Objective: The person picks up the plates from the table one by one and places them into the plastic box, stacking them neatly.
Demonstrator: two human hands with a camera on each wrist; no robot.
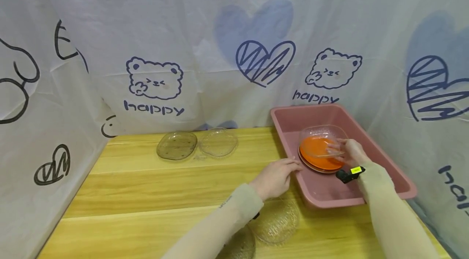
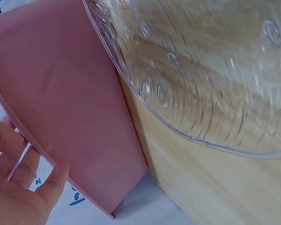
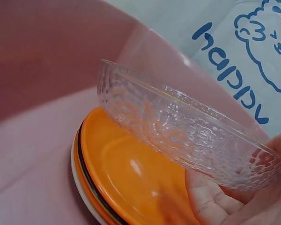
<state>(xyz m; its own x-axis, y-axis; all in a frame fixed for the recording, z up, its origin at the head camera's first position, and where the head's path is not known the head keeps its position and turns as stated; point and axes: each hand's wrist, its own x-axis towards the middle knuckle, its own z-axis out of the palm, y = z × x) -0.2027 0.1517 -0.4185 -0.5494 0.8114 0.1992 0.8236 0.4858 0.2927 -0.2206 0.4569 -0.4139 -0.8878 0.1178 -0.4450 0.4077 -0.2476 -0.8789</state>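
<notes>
While we read "happy" twice in full on the back cloth [image 1: 205, 27], we count four see-through dishes [image 1: 177, 145] on the wooden table [image 1: 146, 185]. The left hand [image 1: 275, 177] grips the rim of one pink basin [image 1: 338, 203] between thumb and fingers; the right hand [image 1: 351, 152] pinches one clear textured bowl [image 3: 178, 126], tilted above the stack's orange top plate [image 3: 126, 159] in this basin.

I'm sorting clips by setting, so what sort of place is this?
Probably a makeshift indoor workspace: printed sheeting hangs around a wooden table, which bears a pink tub with stacked plates inside.
</notes>
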